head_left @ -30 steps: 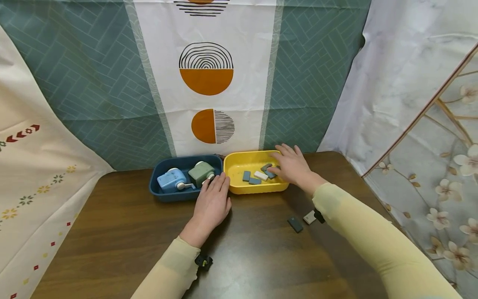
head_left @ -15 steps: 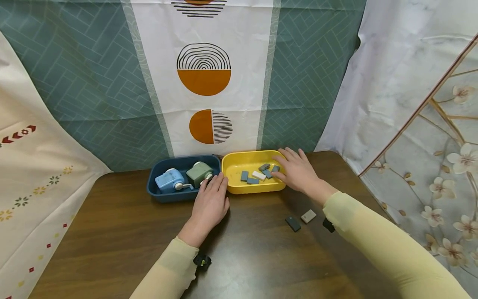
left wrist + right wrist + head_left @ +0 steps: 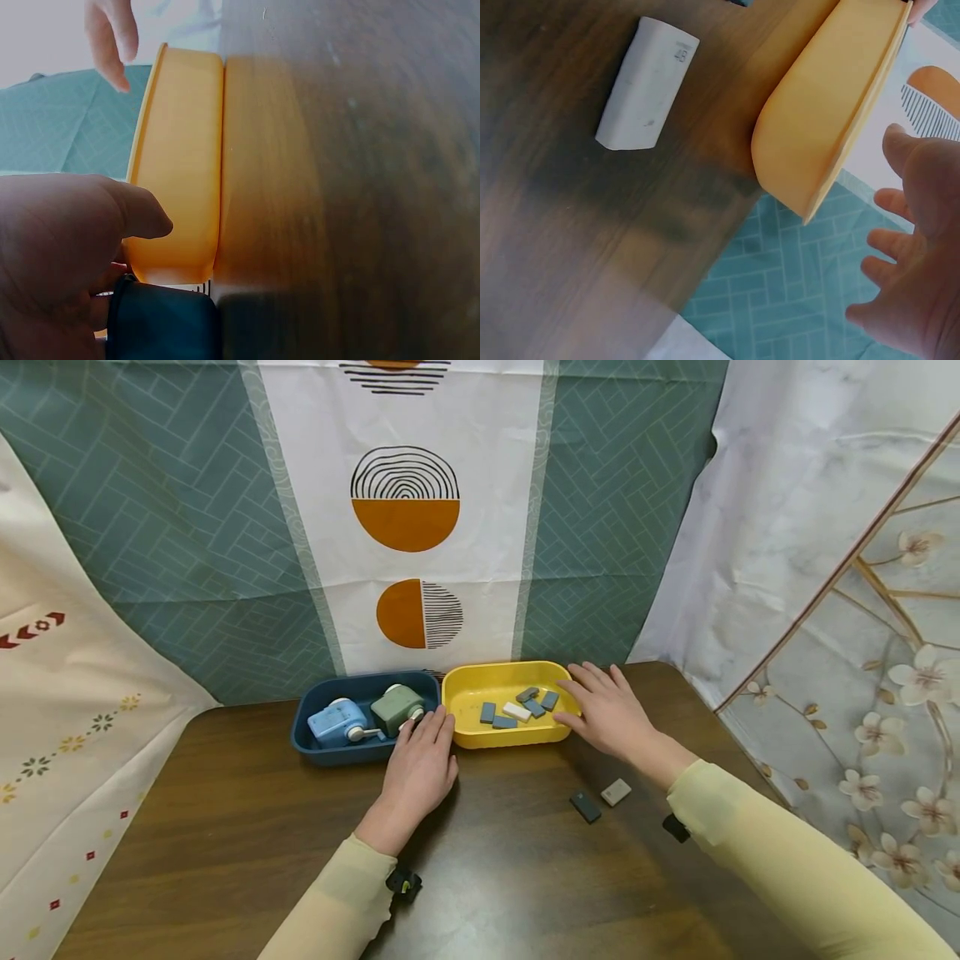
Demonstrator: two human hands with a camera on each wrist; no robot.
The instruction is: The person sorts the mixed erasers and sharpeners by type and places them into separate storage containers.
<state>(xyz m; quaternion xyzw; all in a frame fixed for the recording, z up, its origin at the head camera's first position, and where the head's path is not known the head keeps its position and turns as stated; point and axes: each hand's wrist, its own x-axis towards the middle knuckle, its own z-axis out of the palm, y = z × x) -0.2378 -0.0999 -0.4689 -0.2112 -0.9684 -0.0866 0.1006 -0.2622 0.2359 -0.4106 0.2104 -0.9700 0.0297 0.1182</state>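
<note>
Behind my wooden table (image 3: 247, 827), patterned curtains hung as my right hand (image 3: 611, 714), fingers relaxed and empty, hovered beside the yellow tray (image 3: 491, 739), seemingly light, rigid plastic, best gripped by its rim.

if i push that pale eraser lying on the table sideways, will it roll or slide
The pale eraser is a flat block lying on its broad face on the wooden table, so it would probably slide or drag, not roll. It looks small and solid, likely light and fairly stiff. A rubbery surface may grip the wood. The right hand is nearest to it.
</note>
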